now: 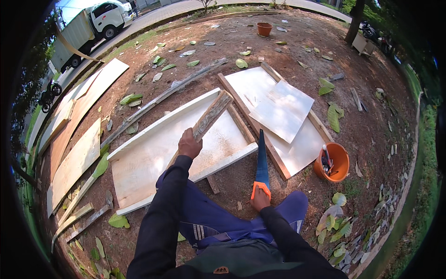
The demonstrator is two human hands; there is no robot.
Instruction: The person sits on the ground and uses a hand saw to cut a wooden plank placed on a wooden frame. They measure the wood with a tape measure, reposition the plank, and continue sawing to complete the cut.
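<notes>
My left hand (189,145) is closed around a rough wooden plank (213,114), which slants up and away over a shallow wooden frame with a pale panel (139,165). Sawdust lies on that panel near the frame's right end. In my right hand (260,200) is the orange handle of a handsaw (262,160). Its dark blade points away from me, between the pale-panel frame and a second frame with a brown side rail (260,132). The saw blade stands apart from the plank. A loose square white board (284,110) rests askew on the second frame.
An orange bucket (341,162) holding tools stands to the right. Plywood sheets (76,162) and a long wooden strip (158,100) lie at left. Farther off are a small terracotta pot (264,29), a tree trunk (357,21) and a parked white truck (106,18). Leaves litter the dirt.
</notes>
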